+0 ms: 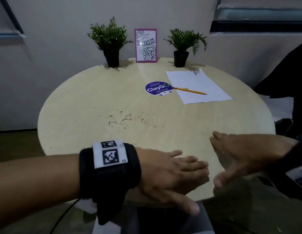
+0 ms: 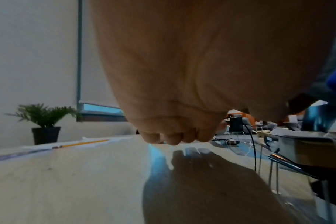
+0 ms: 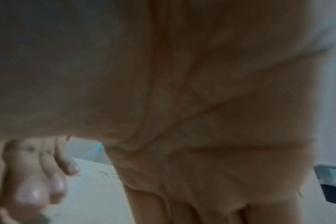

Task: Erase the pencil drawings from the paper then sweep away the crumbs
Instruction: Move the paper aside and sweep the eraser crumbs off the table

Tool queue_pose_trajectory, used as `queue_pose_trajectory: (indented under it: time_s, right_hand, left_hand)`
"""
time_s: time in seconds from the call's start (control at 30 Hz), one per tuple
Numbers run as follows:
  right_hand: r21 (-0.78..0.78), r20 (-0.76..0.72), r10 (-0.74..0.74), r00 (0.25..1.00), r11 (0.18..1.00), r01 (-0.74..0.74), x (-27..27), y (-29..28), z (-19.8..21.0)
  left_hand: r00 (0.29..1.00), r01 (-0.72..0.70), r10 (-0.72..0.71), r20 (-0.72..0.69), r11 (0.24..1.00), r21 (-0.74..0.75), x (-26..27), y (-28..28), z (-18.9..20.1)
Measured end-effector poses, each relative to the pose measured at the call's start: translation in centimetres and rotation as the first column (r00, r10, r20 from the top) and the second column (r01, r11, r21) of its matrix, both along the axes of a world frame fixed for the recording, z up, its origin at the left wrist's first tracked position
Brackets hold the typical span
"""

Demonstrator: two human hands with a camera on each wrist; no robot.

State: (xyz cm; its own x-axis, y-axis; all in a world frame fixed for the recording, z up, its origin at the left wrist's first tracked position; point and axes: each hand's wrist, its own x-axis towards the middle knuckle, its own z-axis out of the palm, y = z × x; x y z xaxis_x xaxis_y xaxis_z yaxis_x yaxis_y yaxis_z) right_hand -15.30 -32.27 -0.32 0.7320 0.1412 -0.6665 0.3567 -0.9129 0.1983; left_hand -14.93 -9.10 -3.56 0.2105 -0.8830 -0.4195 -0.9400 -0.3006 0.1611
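Round and pale, the wooden tabletop [image 1: 96, 92] filled the head view, backed by a plain grey wall. Paper [image 1: 197, 85] lay white near the far right edge, well clear of both hands, with a yellow pencil [image 1: 190, 90] resting across its near left corner. Beside that, a purple ClayGo sticker [image 1: 157, 88] sat flat near the centre. Two potted plants [image 1: 111, 41] stood at the far edge, a pink-framed drawing [image 1: 145, 45] upright between them. Left hand [image 1: 170, 173] hovered flat at the near edge, fingers straight, holding nothing. Right hand [image 1: 239, 154] faced it just beside, fingers extended and spread, gripping nothing. Crumbs [image 1: 123, 119] were scattered across the middle, beyond both hands.
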Motion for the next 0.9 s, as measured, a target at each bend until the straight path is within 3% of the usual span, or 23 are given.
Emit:
queue_pose_trajectory:
  time_s: [0.1, 0.2, 0.3, 0.4, 0.5, 0.63, 0.77, 0.9]
  right_hand:
    - [0.067, -0.057, -0.016, 0.998, 0.998, 0.02, -2.3, 1.5, -0.5]
    - [0.159, -0.08, 0.0, 0.997, 0.987, 0.013, -2.4, 2.4, -1.2]
    - [0.203, -0.068, 0.021, 0.997, 0.979, -0.007, -2.0, 2.5, -1.9]
    - [0.23, -0.039, -0.006, 0.999, 0.973, 0.015, -1.0, 1.8, -1.1]
    - [0.177, 0.048, -0.057, 0.997, 0.983, 0.047, 1.5, 0.7, 0.4]
    - [0.024, 0.058, -0.056, 0.997, 0.998, 0.055, 5.1, 0.8, 0.7]
    - [-0.008, 0.009, 0.016, 1.0, 1.0, -0.016, 5.2, 3.5, -0.6]
    - [-0.064, 0.031, 0.099, 0.995, 0.993, -0.097, 5.4, 6.7, -1.3]
  left_hand:
    - [1.0, -0.029, 0.029, -0.005, 0.999, 0.018, 0.3, 0.5, -1.1]
    - [0.983, -0.185, 0.184, 0.021, 0.979, 0.087, 3.4, 2.5, -1.5]
    - [0.927, -0.367, 0.34, 0.155, 0.908, 0.202, 6.8, 3.5, -0.8]
    - [0.859, -0.479, 0.42, 0.292, 0.862, 0.168, 8.7, 3.3, -0.1]
    - [0.923, -0.353, 0.342, 0.175, 0.935, 0.035, 8.0, 0.8, 0.5]
    - [0.97, -0.245, 0.243, 0.035, 0.966, 0.085, 6.4, -2.3, -0.7]
    - [0.924, -0.381, 0.374, 0.078, 0.918, 0.113, 8.2, 1.1, -1.7]
    - [0.805, -0.592, 0.572, 0.155, 0.791, 0.157, 10.5, 7.1, -1.3]
